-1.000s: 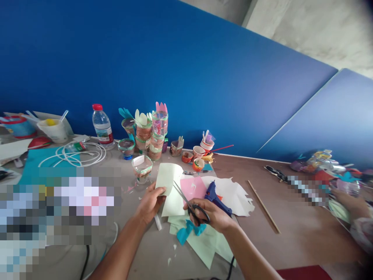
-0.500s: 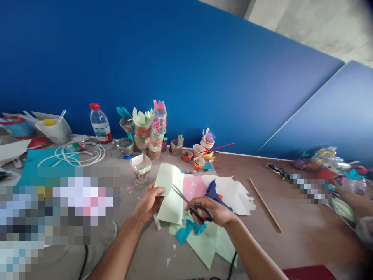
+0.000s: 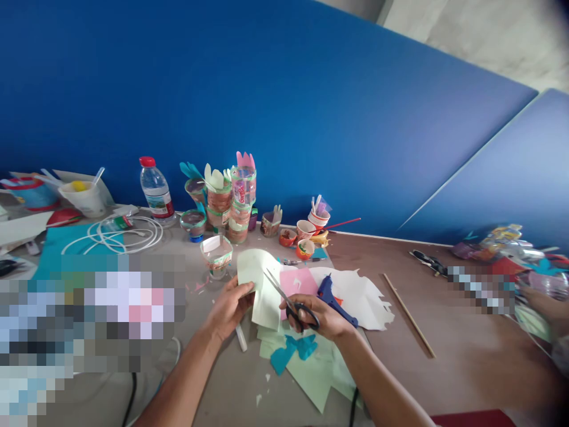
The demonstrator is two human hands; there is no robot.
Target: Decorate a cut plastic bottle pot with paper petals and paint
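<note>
My left hand (image 3: pixel 232 303) pinches the left edge of a pale green sheet of paper (image 3: pixel 265 305), which curls over at its top. In my right hand (image 3: pixel 317 315) is a pair of black-handled scissors (image 3: pixel 302 316), fingers in the loops. The blades point up and left across the front of the sheet and look nearly closed; whether they touch it I cannot tell. Behind my right hand lie a pink paper (image 3: pixel 297 280) with a cut-out hole and a blue glue gun (image 3: pixel 328 292). Teal paper scraps (image 3: pixel 291 351) rest on green paper (image 3: pixel 317 379) below.
Decorated plastic cups (image 3: pixel 219 201) stand stacked by the blue partition, beside a red-capped water bottle (image 3: pixel 155 193). Nearer is a clear square cup (image 3: pixel 216 256). Small paint cups (image 3: pixel 305 249) sit behind the papers. Rightward lie a wooden stick (image 3: pixel 409 314) and another person's hand (image 3: pixel 540 302).
The pale green sheet has tilted and its lower edge has shifted right and up. The scissors have moved slightly left, with their blades steeper. The view has shifted a little.
</note>
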